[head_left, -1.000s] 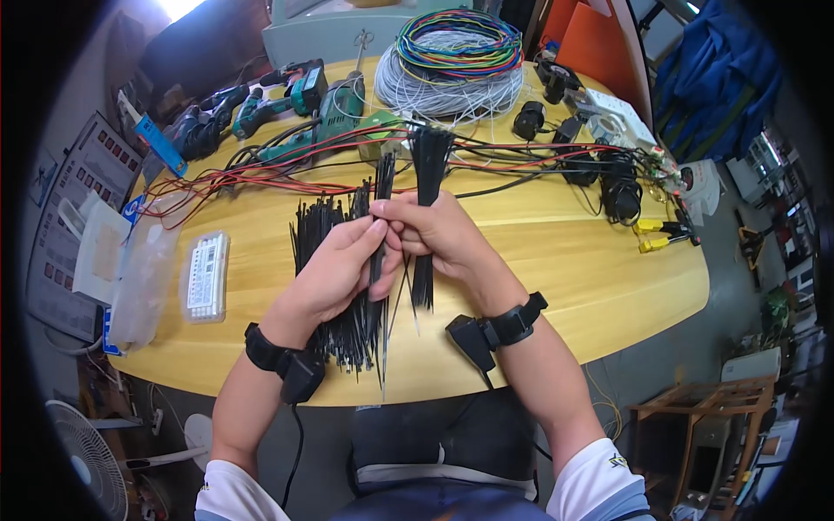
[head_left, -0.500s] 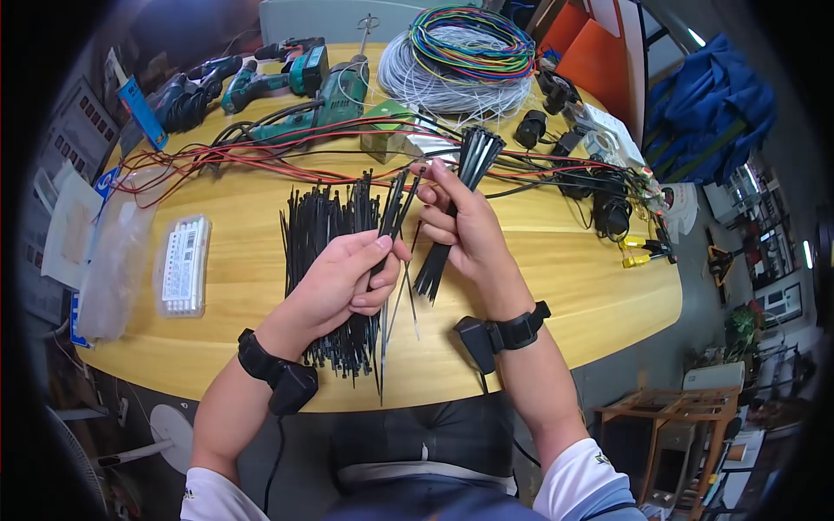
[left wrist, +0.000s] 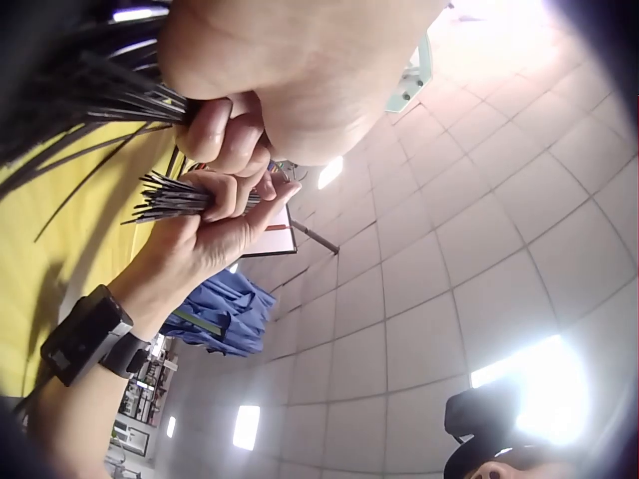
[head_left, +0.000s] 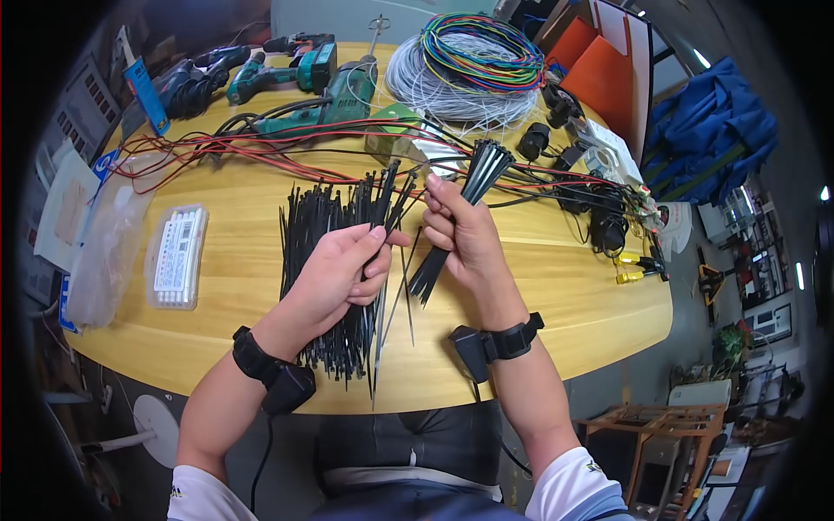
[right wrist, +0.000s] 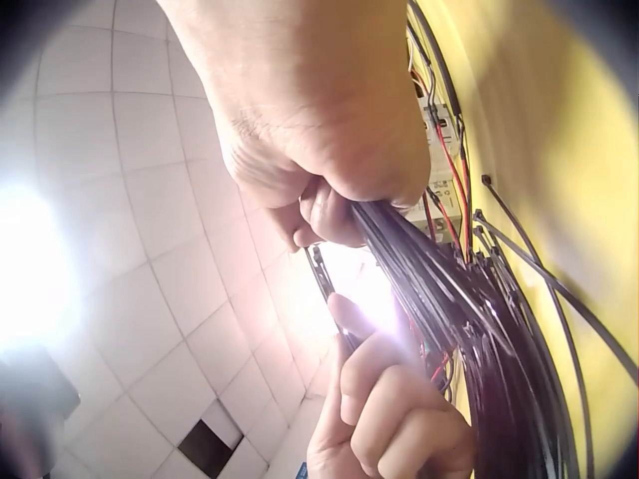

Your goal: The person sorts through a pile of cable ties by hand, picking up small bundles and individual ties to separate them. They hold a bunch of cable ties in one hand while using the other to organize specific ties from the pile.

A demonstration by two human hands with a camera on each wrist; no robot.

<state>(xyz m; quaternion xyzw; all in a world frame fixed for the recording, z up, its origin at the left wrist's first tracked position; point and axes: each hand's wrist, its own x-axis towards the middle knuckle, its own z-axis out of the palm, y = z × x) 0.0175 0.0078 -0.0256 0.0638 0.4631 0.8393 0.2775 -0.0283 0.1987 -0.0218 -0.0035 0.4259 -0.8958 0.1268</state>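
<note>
My right hand [head_left: 456, 230] grips a tight bundle of black cable ties [head_left: 473, 184], tilted with its heads up and to the right above the yellow table [head_left: 565, 286]. The same bundle [left wrist: 170, 197] shows in the left wrist view, its tails sticking out of that fist. My left hand [head_left: 347, 269] pinches a few black ties [head_left: 387, 195] lifted from the big loose pile of black cable ties [head_left: 321, 252] that lies under it. The two hands almost touch. In the right wrist view the right hand's bundle [right wrist: 429, 269] runs down past the left hand [right wrist: 394, 419].
Behind the hands lie red and black wires [head_left: 261, 152], green power drills [head_left: 304, 82] and a coil of grey and coloured cable [head_left: 469, 65]. A clear plastic box [head_left: 176, 256] and plastic bags [head_left: 100, 252] sit at the left. Black plugs and adapters [head_left: 599, 204] lie at the right.
My right hand has tilted its bundle to the right and raised it a little. My left hand has parted slightly from it and still holds a few ties.
</note>
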